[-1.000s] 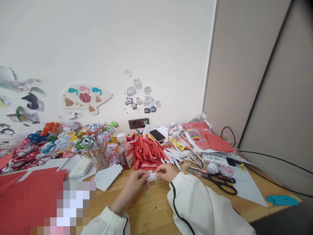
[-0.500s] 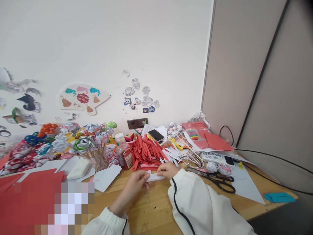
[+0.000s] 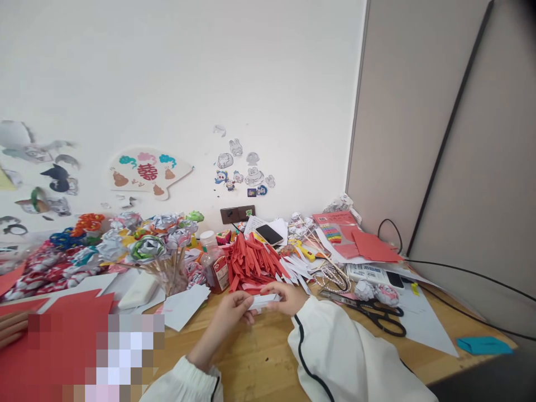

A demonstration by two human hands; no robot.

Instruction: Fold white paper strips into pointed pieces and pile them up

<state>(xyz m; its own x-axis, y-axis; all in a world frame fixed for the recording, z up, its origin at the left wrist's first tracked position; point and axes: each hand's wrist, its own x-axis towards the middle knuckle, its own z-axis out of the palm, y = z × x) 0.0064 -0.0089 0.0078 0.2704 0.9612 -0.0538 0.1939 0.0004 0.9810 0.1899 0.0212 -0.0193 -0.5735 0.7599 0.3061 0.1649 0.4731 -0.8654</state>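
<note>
Between my two hands is a small strip of white paper [image 3: 263, 302], held just above the wooden table [image 3: 251, 363]. My left hand [image 3: 237, 308] pinches its left end between thumb and fingers. At the other end, my right hand [image 3: 287, 298] is closed on the paper with the fingers curled over it. Right behind the hands lies a heap of folded red paper strips [image 3: 253, 262], with folded white strips [image 3: 296, 267] beside it on the right.
Black-handled scissors [image 3: 379, 318] lie right of my right sleeve. Behind are a phone [image 3: 269, 234], a bottle [image 3: 214, 265] and red sheets [image 3: 374, 245]. Paper flowers [image 3: 146, 247] crowd the left. Another person's fingers [image 3: 12, 328] rest at the left edge by red paper [image 3: 71, 329].
My right hand's fingers have shifted over the white paper, which now looks shorter and more folded. Another person's fingers have appeared at the left edge. The view has shifted slightly.
</note>
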